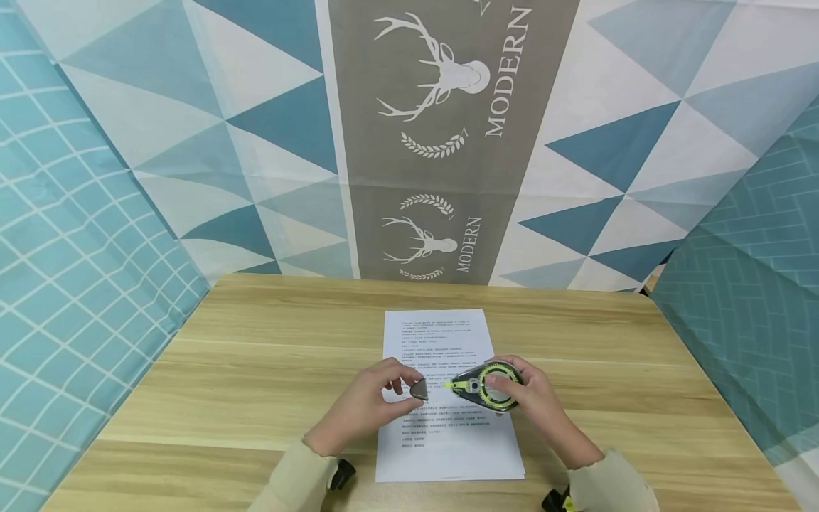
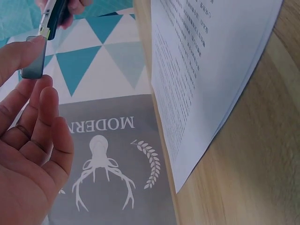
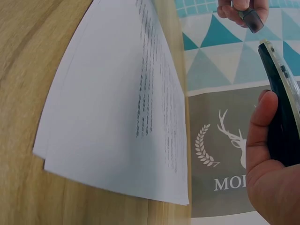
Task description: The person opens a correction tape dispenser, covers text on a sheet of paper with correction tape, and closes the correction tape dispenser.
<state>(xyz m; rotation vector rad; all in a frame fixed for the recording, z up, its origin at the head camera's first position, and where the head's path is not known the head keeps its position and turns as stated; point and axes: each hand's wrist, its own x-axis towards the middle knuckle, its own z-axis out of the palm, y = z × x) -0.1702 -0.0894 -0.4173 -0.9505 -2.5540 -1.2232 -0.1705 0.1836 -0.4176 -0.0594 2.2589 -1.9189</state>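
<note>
My right hand (image 1: 536,400) holds a black and lime-green correction tape dispenser (image 1: 466,388), thumb on its round body. The dispenser's narrow lime tip points left, uncovered. Between thumb and fingertips, my left hand (image 1: 366,400) pinches a small dark translucent cap (image 1: 419,390). A short gap separates the cap from the tip in the head view. The left wrist view shows the cap (image 2: 33,65) under the thumb, with the other fingers loosely bent below it. Both hands are over printed white paper (image 1: 448,464) on the table.
The paper is a stack of sheets, its lower edges slightly uneven in the right wrist view. It lies on a light wooden table (image 1: 269,355). A patterned cloth (image 1: 441,171) with deer heads hangs behind the far edge, and teal cloths hang at both sides.
</note>
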